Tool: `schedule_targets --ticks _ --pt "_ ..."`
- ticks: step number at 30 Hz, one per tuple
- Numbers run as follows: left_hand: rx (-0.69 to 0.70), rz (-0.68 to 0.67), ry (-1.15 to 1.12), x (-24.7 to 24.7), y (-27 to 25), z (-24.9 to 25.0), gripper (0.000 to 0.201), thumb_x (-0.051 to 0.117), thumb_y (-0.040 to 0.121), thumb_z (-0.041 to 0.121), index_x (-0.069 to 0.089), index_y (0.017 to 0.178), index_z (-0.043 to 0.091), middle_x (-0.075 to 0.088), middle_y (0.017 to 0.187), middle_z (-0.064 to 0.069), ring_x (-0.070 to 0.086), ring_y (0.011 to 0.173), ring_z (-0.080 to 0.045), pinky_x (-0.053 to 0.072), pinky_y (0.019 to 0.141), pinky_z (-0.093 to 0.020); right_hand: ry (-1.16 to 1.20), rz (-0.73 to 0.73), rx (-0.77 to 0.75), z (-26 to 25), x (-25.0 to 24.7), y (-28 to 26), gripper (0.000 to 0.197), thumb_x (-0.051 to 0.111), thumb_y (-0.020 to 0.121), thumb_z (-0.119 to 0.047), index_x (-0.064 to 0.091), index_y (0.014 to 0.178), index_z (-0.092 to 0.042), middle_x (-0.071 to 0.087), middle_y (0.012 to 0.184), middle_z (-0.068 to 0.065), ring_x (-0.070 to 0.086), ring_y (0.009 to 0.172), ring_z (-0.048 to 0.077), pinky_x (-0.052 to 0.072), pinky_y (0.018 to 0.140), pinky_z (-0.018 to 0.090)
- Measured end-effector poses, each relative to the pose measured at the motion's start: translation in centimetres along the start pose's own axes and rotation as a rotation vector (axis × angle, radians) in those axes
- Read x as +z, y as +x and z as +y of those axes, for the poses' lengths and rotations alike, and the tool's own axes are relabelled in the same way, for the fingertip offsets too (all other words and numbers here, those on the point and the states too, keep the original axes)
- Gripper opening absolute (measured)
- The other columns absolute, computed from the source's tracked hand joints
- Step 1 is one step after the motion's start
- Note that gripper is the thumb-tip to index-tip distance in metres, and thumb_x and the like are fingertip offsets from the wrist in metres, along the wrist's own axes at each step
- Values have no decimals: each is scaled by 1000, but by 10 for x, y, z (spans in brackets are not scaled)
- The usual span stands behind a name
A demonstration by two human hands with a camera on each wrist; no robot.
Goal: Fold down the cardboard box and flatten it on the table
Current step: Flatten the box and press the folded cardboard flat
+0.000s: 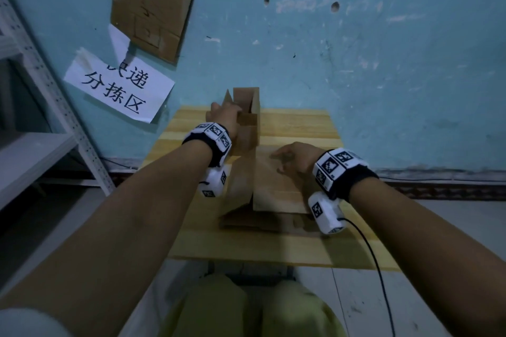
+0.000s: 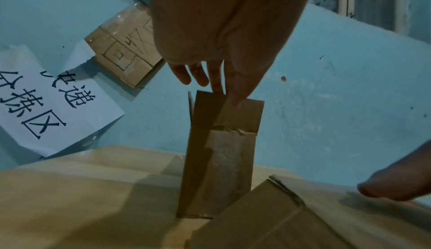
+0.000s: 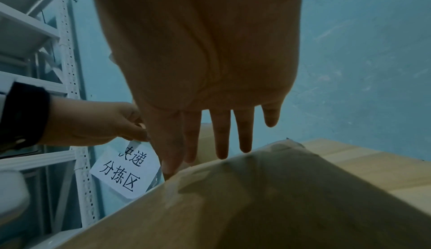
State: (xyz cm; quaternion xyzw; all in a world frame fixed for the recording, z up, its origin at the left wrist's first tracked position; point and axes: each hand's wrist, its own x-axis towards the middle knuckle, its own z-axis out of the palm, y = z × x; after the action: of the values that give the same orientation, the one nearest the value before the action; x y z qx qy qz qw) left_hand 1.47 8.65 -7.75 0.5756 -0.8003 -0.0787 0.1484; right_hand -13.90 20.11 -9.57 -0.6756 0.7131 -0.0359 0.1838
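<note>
A brown cardboard box (image 1: 273, 186) lies partly collapsed on the wooden table (image 1: 301, 123). One broad panel (image 3: 279, 197) slopes down to the right. A narrow end section with its flap (image 1: 247, 107) still stands upright at the far end (image 2: 221, 151). My left hand (image 1: 223, 115) pinches the flap's top edge, thumb (image 2: 236, 96) in front and the index finger behind it. My right hand (image 1: 290, 157) is on the sloping panel near the ridge, its fingers (image 3: 221, 133) straight and spread.
The turquoise wall stands right behind the table. On it hang a white paper sign (image 1: 120, 87) and a taped cardboard sheet (image 1: 153, 5). A white metal shelf rack (image 1: 41, 117) is at the left. A black cable (image 1: 377, 268) trails off my right wrist.
</note>
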Motion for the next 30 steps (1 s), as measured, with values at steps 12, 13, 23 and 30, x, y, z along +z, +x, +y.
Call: schedule_targets --ticks 12,13,23,30 --pt "-106 284 -91 -21 21 3 23 45 95 19 64 105 10 56 120 -12 40 122 -30 26 102 -38 0 -56 47 7 6 13 50 57 91 -24 44 138 -21 46 142 6 47 126 24 39 103 33" --pt "-110 333 -157 -31 20 3 24 43 96 18 64 104 9 59 119 -12 44 121 -29 26 102 -36 0 -48 45 7 6 13 51 57 91 -25 43 139 -21 46 142 7 46 127 25 39 103 34" --pt "-230 488 -977 -90 -16 -24 41 41 98 20 35 58 16 36 62 0 38 59 -13 33 60 -25 434 214 52 6 8 4 98 69 83 -25 -2 150 -21 27 152 14 34 136 29 35 104 36" --pt "-538 -74 -1739 -42 -36 -30 32 45 98 22 54 71 9 64 52 -4 61 43 -17 56 55 -31 811 378 -33 5 10 -7 104 75 75 -25 2 148 -15 17 155 8 25 141 26 33 107 36"
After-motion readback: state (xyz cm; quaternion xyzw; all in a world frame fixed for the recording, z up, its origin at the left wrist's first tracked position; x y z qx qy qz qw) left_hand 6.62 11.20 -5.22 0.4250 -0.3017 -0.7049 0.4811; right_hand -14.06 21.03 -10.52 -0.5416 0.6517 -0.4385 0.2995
